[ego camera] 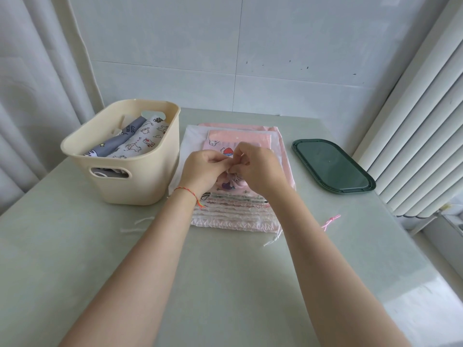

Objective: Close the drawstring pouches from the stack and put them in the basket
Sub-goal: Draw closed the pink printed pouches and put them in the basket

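Bright, soft daylight, faint shadows, sharp focus, wide-angle bending at edges.

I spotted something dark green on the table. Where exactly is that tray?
In the head view the green tray lies flat on the table's right side, just right of the pink pouch stack and beside the white ribbed radiator.

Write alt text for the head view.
Both hands, left hand and right hand, pinch the drawstring of a pink pouch atop a stack of pouches. A cream basket holding closed pouches sits left; a green tray lies right.
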